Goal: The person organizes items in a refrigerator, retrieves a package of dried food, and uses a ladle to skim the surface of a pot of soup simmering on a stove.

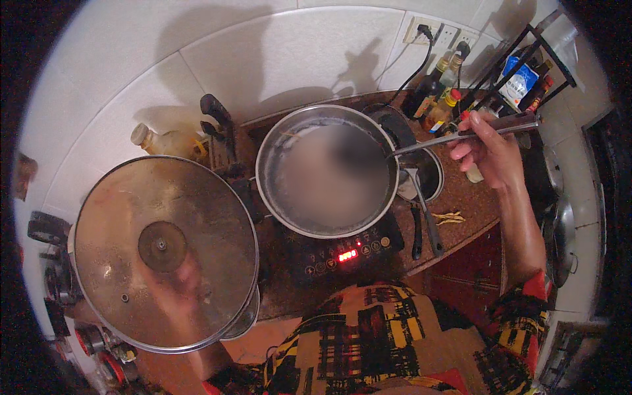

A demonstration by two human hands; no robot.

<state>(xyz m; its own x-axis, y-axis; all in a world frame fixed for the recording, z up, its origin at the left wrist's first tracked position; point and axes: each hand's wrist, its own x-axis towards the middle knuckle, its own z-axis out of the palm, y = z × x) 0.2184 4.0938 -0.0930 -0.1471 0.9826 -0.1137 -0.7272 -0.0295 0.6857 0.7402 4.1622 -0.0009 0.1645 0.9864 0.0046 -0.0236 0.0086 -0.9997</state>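
Observation:
My left hand (173,291), visible through the fogged glass, grips the knob side of a large round glass lid (108,207) with a metal rim. The lid is tilted towards me, to the left of a wide metal pot (262,197). Over on the right, my right hand (493,153) holds a long metal utensil by its handle (518,122). Its shaft slants down across the pot's right rim. The utensil's head and most of the pot's contents are blurred; pale foam shows along the inner wall.
Under the pot sits an induction cooker (321,256) with a lit red display. Right of it are a small pan (437,170), black-handled utensils (427,222), dried strips (449,217), and several sauce bottles (442,111). A black rack (553,54) stands behind; a knife holder (222,153) stands left.

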